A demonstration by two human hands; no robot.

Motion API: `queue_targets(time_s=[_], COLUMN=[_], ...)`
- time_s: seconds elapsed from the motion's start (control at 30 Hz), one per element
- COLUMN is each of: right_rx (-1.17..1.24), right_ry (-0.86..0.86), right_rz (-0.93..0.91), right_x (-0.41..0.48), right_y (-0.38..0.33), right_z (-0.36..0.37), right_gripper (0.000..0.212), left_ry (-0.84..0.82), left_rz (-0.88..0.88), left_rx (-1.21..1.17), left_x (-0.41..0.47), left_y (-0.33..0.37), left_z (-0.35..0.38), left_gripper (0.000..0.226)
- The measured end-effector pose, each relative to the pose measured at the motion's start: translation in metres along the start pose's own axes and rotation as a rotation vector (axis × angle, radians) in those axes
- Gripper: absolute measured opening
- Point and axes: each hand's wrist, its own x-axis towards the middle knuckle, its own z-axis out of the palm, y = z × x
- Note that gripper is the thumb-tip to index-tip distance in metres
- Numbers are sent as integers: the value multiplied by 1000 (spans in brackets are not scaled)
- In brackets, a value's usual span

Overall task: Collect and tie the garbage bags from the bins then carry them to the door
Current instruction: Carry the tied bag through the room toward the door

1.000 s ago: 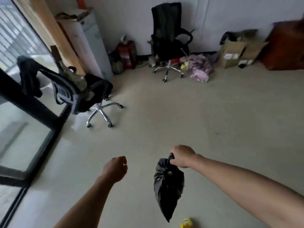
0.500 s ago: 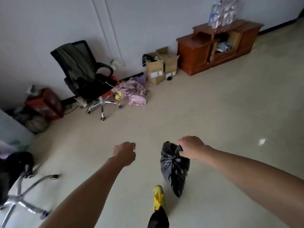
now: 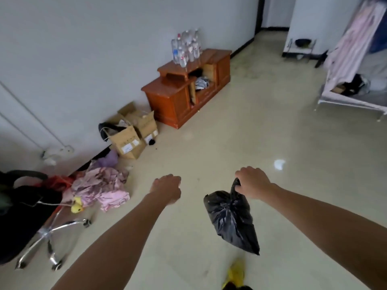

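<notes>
A small black garbage bag point(image 3: 231, 218) with its neck tied hangs above the pale floor, low in the middle of the view. My right hand point(image 3: 252, 182) is closed around the knotted top of the bag. My left hand point(image 3: 167, 187) is held out to the left of the bag as a loose fist with nothing in it. A dark doorway point(image 3: 272, 13) opens at the far end of the room, top right. No bin is in view.
A black office chair point(image 3: 27, 218) stands at the left, with a pile of pink clothes point(image 3: 100, 187) beside it. Cardboard boxes point(image 3: 132, 132) and a wooden cabinet point(image 3: 184, 93) carrying water bottles point(image 3: 187, 48) line the wall. A fabric wardrobe point(image 3: 356, 65) stands at right. My yellow shoe point(image 3: 236, 273) is at the bottom.
The view has swung to the right: the window and the first chair are gone, the cabinet, wardrobe and far doorway have come in. The bag still hangs from my right hand.
</notes>
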Motion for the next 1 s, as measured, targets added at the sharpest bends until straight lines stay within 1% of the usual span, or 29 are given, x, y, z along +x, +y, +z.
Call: queue_targets(time_s=[0.13, 0.23, 0.37, 0.43, 0.53, 0.6, 0.73, 0.87, 1.0], right_rx=[18, 50, 56, 70, 58, 45, -18, -50, -29], right_ry=[-23, -58, -4, 13, 37, 27, 23, -52, -10], right_rz=[71, 100, 142, 160, 179, 205, 243, 288, 357], right_x=[105, 176, 278, 321, 386, 423, 527, 621, 709], right_y=[72, 122, 211, 255, 319, 353, 442, 525, 626], right_z=[1, -10, -50, -73, -86, -94, -98, -106, -149], right_gripper=[17, 15, 20, 18, 17, 22, 30, 33, 31], left_ry=[8, -26, -2, -2, 5, 6, 28, -11, -14], left_rz=[75, 98, 89, 113, 124, 131, 173, 212, 298], left_rx=[29, 49, 13, -8, -4, -7, 18, 69, 70], left_x=[134, 218, 345, 403, 490, 542, 683, 816, 954], left_y=[26, 43, 70, 86, 110, 121, 156, 195, 256], left_z=[-39, -68, -122, -149, -175, -192, -218, -246, -309], left_gripper=[33, 32, 32, 31, 31, 30, 26, 31, 30])
